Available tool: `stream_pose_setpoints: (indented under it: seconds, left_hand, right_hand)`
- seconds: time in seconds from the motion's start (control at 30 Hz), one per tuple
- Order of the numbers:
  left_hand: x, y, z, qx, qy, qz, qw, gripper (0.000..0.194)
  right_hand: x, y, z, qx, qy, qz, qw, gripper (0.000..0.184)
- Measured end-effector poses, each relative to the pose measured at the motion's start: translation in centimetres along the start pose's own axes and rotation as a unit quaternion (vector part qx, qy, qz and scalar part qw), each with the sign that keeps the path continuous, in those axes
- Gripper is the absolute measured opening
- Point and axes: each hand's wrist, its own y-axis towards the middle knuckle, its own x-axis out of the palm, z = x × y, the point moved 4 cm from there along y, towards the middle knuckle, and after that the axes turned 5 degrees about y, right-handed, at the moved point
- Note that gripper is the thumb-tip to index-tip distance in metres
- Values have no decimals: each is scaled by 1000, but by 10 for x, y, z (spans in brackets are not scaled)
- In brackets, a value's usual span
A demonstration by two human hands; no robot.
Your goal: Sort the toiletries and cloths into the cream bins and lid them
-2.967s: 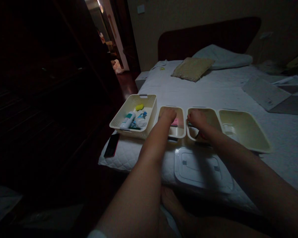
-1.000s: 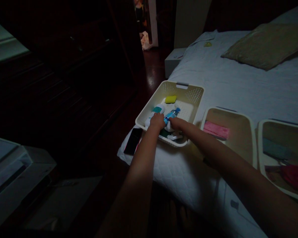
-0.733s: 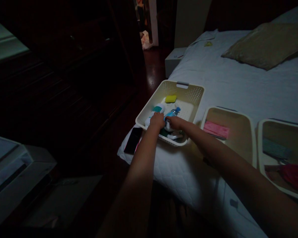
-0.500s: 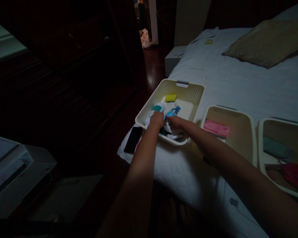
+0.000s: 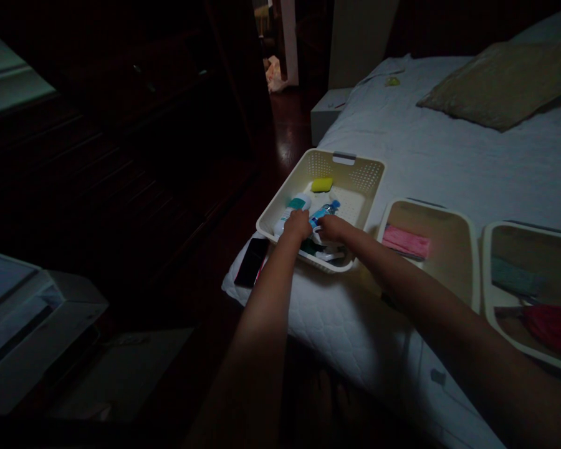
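Fingers (image 5: 326, 224) inside cream basket (image 5: 365, 181)

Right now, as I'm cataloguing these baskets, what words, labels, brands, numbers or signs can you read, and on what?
No text is legible.
White bottle with a teal band: small print, too blurred to read.
Blue-capped container: markings, if any, too blurred to read.

The basket (image 5: 367, 181) has open room at far right, but a white bottle (image 5: 292, 209) obstructs its left side.
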Motion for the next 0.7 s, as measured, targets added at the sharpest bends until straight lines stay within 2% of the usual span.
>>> stream_pose_setpoints:
  seconds: [0.13,0.2,0.3,0.43,0.57,0.7]
  left_hand:
    - [1,4,-6,-19,-98,19,995,33]
    - [3,8,-13,-49,-176,41,982,32]
    - [5,13,-23,-105,-309,73,942,27]
    - [0,12,-24,-117,-462,81,876,14]
    - [-14,-2,-15,-129,-557,69,818,12]
    - [-31,-20,-2,-114,-602,22,790,15]
  right_hand:
    - [-11,-8,-3,34,-13,32,999,32]
    - [-15,-12,-5,38,-2,59,998,34]
    - [-18,-16,-8,24,14,72,997,34]
    - [-26,-20,-13,12,62,107,992,33]
    - [-39,-26,-17,25,155,160,975,31]
    - [-55,-38,-20,26,205,216,954,28]
